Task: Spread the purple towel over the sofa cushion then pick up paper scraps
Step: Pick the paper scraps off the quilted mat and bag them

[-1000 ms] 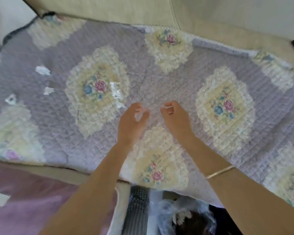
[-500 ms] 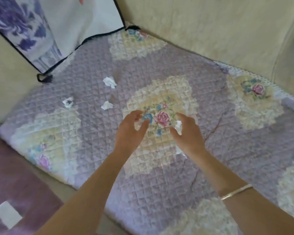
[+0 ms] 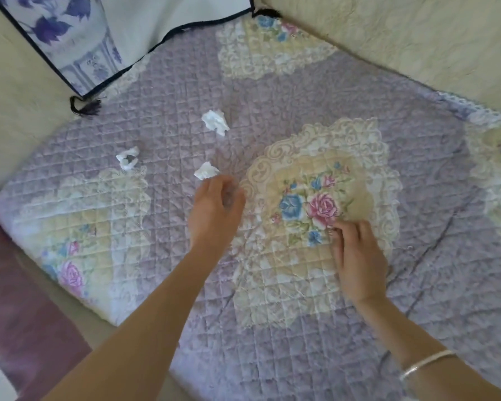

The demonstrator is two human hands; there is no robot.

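Head view, towel: the purple towel (image 3: pixel 185 82) lies spread flat over the sofa cushion.
Scraps: three paper scraps (image 3: pixel 206 170) sit near the left hand (image 3: pixel 216 209).
Left grip: curled, contents unclear.
Right grip: right hand (image 3: pixel 356 256) pinched against the towel, contents hidden.

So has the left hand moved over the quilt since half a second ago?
Yes. The left hand has left the floral medallion and gone leftward, toward the nearest paper scrap.

The sofa cushion (image 3: pixel 417 33) is covered by the purple towel (image 3: pixel 171 117). Three paper scraps (image 3: pixel 214 122) are scattered toward its far left corner.
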